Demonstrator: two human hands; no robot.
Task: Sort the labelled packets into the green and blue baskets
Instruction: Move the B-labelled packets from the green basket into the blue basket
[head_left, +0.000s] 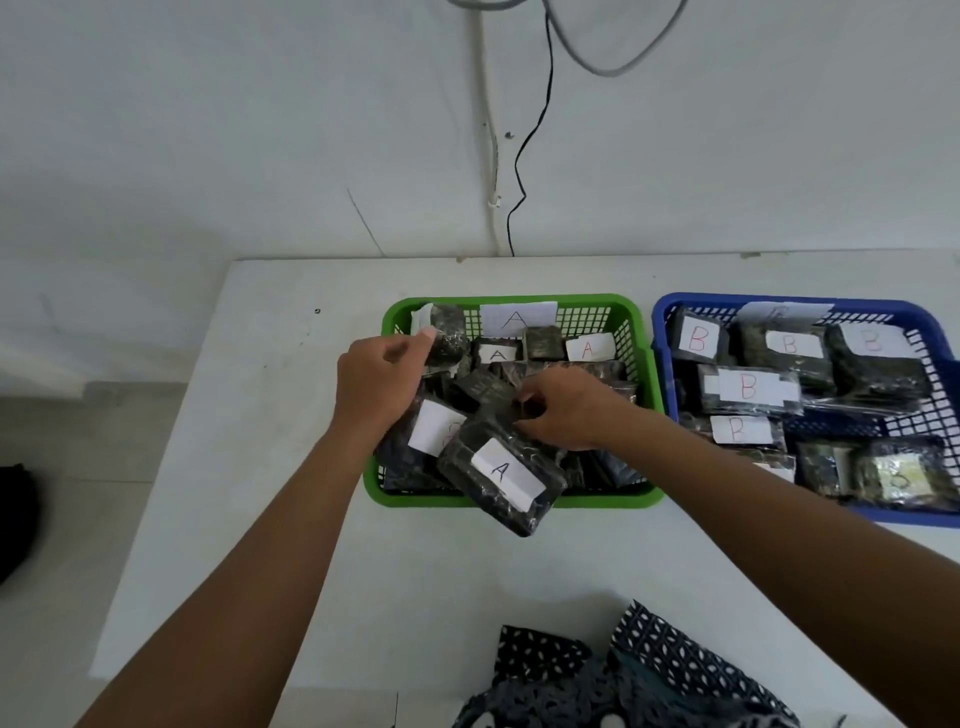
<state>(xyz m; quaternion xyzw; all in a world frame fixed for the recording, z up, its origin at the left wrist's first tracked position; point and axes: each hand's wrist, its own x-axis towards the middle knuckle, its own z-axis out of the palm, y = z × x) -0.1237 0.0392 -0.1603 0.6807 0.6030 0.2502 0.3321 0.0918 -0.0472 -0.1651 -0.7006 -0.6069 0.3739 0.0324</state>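
Note:
A green basket (641, 332) at the table's middle holds several dark wrapped packets with white labels marked A. One A packet (501, 475) lies tilted over the basket's front rim. My left hand (376, 384) pinches a dark packet (448, 332) at the basket's far left corner. My right hand (566, 410) reaches into the basket's middle, fingers curled on a dark packet (480, 389) there. A blue basket (662, 322) to the right holds several packets labelled B (748, 388).
The white table (270, 415) stands against a white wall; its left edge drops to the floor. Black and grey cables (535, 130) hang down the wall behind the baskets. Patterned dark fabric (649, 675) shows at the bottom edge.

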